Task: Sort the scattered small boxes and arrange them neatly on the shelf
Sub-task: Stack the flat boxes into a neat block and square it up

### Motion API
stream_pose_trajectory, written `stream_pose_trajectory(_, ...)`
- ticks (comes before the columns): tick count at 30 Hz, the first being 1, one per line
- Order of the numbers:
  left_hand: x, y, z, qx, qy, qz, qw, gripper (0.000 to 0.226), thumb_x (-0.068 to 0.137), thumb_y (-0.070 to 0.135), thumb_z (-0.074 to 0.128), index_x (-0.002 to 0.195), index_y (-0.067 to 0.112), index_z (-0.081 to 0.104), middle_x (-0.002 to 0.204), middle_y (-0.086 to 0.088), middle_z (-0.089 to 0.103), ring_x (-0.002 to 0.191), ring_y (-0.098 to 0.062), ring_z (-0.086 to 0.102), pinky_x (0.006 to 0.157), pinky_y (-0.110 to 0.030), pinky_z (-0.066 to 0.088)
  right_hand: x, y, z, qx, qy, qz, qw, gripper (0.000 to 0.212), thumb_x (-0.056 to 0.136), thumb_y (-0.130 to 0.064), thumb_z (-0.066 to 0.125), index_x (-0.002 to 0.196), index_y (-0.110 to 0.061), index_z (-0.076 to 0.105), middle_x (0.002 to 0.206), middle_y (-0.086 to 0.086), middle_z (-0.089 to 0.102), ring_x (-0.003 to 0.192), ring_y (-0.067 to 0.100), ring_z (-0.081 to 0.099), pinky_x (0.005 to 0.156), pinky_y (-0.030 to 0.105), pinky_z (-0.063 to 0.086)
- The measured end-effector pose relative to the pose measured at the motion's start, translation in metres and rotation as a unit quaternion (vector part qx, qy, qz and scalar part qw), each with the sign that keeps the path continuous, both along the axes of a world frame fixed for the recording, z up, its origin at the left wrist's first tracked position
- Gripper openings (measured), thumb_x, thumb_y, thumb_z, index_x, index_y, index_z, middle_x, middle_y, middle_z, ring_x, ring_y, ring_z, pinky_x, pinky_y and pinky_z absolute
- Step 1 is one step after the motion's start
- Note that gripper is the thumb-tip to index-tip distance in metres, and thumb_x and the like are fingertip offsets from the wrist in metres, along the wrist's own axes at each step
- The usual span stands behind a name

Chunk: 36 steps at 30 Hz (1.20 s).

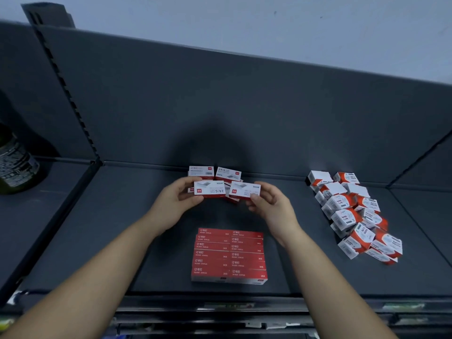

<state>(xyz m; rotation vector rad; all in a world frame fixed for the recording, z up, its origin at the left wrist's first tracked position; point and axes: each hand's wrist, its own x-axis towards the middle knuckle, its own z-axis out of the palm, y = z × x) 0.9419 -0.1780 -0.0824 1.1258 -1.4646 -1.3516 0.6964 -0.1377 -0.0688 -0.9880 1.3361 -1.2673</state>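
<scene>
Head view: your left grip [171, 204] holds a small white-and-red cardboard staple box [209, 188] by its left end, with the thumb at the near edge and the fingers curled over the far edge. Your right grip [271, 206] pinches a second white-and-red staple box [245, 190] at its right end in the same way, thumb on the near side and fingers over the far side. You hold the two boxes side by side with their printed faces up and their inner ends almost touching, over the middle of the dark grey metal shelf [117, 192].

Just behind them, at the foot of the shelf's dark back panel [220, 106], sits a small cluster of matching boxes [228, 172]. Some are stacked, and one is marked 24/6. Nearer to you, toward the front of the shelf, a tidy block of flat red staple boxes [228, 255] lies in two columns, packed edge to edge.

Well off to your right, a loose heap of white-and-orange paper-clip boxes [354, 216] runs from the back panel toward the front, tumbled at all angles. To your left, past a black slotted upright [63, 86], a dark bottle with a printed label [14, 165] stands on the neighbouring shelf. Both your forearms are bare and reach in from the lower corners.
</scene>
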Motion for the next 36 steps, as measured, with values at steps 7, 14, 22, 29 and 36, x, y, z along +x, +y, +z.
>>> stream_pose_trajectory(7,-0.017,0.017,0.031,0.044,0.131,-0.048,0.989,0.048,0.089,-0.007,0.059,0.126,0.024,0.059,0.127,0.001,0.066,0.116,-0.018,0.063,0.094,-0.031,0.053,-0.006,0.021,0.022,-0.049,-0.102,0.009,0.994,0.037,0.094,0.004,0.055,0.128,-0.011,0.056,0.107,0.007,0.074,0.088,0.016,0.068,0.077,0.027,0.056)
stream_pose_trajectory(14,-0.036,0.037,0.058,0.115,0.304,-0.031,0.945,0.040,0.085,0.010,0.058,0.125,0.015,0.056,0.121,-0.010,0.066,0.107,-0.027,0.067,0.084,-0.039,0.058,0.001,0.039,0.046,-0.064,-0.186,-0.029,0.980,0.031,0.092,-0.003,0.059,0.121,-0.014,0.056,0.094,0.005,0.073,0.082,0.014,0.065,0.074,0.025,0.051)
stream_pose_trajectory(22,-0.054,0.052,0.081,0.217,0.180,-0.048,0.958,0.036,0.103,0.036,0.042,0.115,0.009,0.063,0.097,-0.012,0.075,0.070,-0.019,0.069,0.054,-0.026,0.054,0.009,0.054,0.064,0.006,-0.144,0.009,0.990,0.018,0.098,-0.014,0.056,0.113,-0.010,0.065,0.084,0.004,0.073,0.072,0.018,0.067,0.059,0.030,0.055)
stream_pose_trajectory(29,-0.045,0.055,0.077,0.287,0.132,-0.067,0.946,0.029,0.098,0.015,0.052,0.123,0.003,0.058,0.106,-0.015,0.071,0.075,-0.020,0.069,0.057,-0.023,0.053,-0.002,0.061,0.065,0.058,-0.027,0.034,0.997,0.021,0.095,-0.006,0.058,0.115,-0.012,0.059,0.096,0.009,0.070,0.067,0.021,0.066,0.051,0.027,0.050)
stream_pose_trajectory(36,-0.040,0.055,0.081,0.305,0.153,-0.096,0.935,0.032,0.101,0.023,0.041,0.124,0.006,0.056,0.104,-0.016,0.071,0.067,-0.019,0.064,0.049,-0.022,0.050,-0.008,0.066,0.062,0.031,-0.078,0.068,0.994,0.034,0.093,0.005,0.053,0.120,-0.014,0.061,0.098,0.004,0.074,0.073,0.019,0.068,0.061,0.024,0.053)
